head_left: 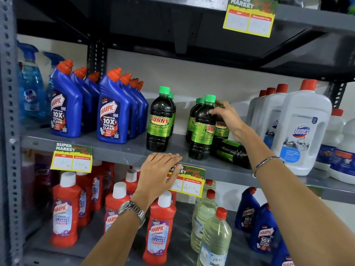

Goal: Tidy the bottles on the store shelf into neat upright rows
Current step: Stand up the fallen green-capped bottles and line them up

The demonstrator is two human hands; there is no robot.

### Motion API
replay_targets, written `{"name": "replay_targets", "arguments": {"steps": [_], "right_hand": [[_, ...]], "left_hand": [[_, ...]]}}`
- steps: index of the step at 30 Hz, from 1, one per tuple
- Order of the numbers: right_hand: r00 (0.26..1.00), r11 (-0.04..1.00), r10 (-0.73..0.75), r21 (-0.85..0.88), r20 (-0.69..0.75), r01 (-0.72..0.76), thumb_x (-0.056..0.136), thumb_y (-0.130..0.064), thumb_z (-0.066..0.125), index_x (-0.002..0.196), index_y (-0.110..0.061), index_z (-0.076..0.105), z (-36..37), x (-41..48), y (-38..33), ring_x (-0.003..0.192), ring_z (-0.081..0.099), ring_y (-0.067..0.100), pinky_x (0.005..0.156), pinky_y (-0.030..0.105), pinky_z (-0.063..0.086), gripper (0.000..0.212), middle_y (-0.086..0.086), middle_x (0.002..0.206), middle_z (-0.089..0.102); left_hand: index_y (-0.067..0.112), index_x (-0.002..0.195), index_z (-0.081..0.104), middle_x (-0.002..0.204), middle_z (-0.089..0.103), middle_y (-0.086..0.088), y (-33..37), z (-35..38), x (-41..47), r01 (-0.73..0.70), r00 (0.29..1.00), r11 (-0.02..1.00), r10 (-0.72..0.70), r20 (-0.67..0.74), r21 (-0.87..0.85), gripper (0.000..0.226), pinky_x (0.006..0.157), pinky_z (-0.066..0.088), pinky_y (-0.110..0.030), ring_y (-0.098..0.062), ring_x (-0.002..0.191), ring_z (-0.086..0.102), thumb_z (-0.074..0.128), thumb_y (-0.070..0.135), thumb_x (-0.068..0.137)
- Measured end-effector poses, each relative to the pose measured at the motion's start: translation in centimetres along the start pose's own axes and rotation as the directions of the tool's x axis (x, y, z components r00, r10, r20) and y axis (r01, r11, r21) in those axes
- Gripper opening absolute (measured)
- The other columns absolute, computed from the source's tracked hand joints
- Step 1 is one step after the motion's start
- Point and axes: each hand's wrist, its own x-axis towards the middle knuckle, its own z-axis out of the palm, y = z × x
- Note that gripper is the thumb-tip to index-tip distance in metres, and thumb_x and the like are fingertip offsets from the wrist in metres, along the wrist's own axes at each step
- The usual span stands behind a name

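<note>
On the middle shelf (pixel 123 150), one Sunny bottle (pixel 230 150) lies toppled, long axis along the shelf, directly beneath the right hand (pixel 228 120), whose grip pinches an upright bottle's shoulder behind. Left hand (pixel 159 169) rests flat, fingers apart, farther off.

We see dark Sunny bottles (pixel 160 121) with green caps and green-yellow labels, blue Harpic bottles (pixel 112 110) with orange-red caps, white Domex jugs (pixel 301 129) capped red, red Harpic bathroom cleaners (pixel 160 227) capped white, a grey shelf (pixel 115 148), and yellow-green price tags (pixel 71 158).
</note>
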Motion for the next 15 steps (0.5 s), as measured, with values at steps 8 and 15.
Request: {"name": "replay_targets", "arguments": {"steps": [8,15], "right_hand": [[1.000,0.999,0.012,0.046,-0.026,-0.010,0.078,-0.031,0.068,0.129,-0.013,0.042,-0.02,0.12,0.31,0.108,0.050,0.019,0.086,0.029,0.043,0.060,0.005,0.120,0.051],[0.999,0.988,0.040,0.152,0.013,-0.041,0.078,-0.022,0.064,0.101,-0.027,0.050,0.27,0.17,0.63,0.098,0.054,0.012,0.077,0.030,0.044,0.027,0.003,0.113,0.057]], "left_hand": [[0.021,0.106,0.069,0.102,0.071,0.007,-0.01,0.13,0.03,0.011,1.000,1.000,-0.011,-0.007,-0.011,0.033,0.089,0.035,-0.023,-0.010,0.096,0.064,0.044,0.036,0.091],[0.020,0.105,0.069,0.102,0.072,0.006,-0.07,0.22,-0.03,0.007,1.000,1.000,-0.007,-0.017,-0.011,0.032,0.089,0.035,-0.024,-0.011,0.095,0.064,0.046,0.035,0.091]]}}
